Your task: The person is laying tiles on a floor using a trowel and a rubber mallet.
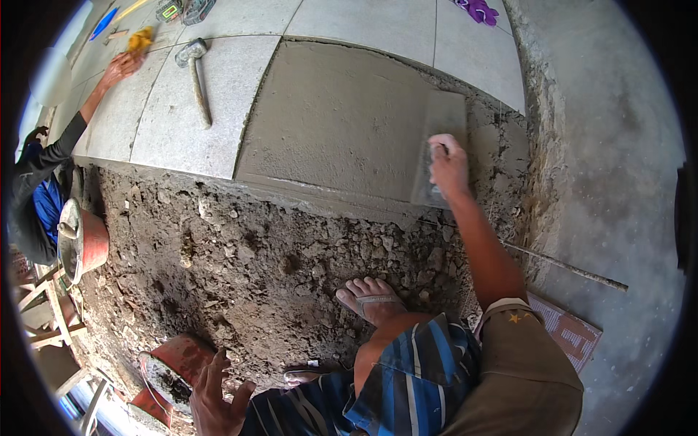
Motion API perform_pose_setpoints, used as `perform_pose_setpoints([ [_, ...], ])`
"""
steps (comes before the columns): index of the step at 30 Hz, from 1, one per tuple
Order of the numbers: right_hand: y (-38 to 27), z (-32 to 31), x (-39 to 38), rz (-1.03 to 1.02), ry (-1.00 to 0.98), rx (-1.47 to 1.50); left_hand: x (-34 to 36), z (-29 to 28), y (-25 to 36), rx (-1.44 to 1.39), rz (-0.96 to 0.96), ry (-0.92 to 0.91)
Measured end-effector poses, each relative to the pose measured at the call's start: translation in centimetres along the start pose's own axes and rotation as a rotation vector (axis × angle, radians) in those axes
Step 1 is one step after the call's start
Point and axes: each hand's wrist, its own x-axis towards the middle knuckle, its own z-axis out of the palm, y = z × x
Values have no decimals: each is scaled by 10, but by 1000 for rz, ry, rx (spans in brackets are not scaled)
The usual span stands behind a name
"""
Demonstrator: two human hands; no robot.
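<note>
My right hand (448, 166) is closed round the handle of a long flat plastering trowel (440, 116). The trowel's blade lies across the right end of a bed of wet grey mortar (338, 116), which is mostly smooth with a rougher patch along its near side. Pale floor tiles (233, 87) border the mortar on its left and far sides. Down at the lower left, my left hand (218, 398) is held with its fingers apart and nothing in it, near a red bucket (190, 354) with grey residue inside.
A hammer (196, 81) lies on the left tiles, near a tape measure (170, 10). A co-worker's hand (123, 67) holds a yellow cloth (139, 39) there. Another red bucket (93, 241) stands on rubble soil (240, 269). A thin rod (567, 269) lies by the right wall.
</note>
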Motion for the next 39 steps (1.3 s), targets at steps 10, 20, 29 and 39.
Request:
perform_pose_setpoints([
  [10, -49, 40, -21, 12, -248, 398, -7, 8, 1, -9, -95, 34],
  [20, -138, 261, -31, -346, -268, 372, -2, 14, -13, -122, -171, 36],
  [29, -51, 123, -13, -438, -146, -30, 0, 8, -24, -28, -19, -11],
  [39, -11, 17, -11, -312, -33, -220, 2, -3, -20, -61, -11, 34],
])
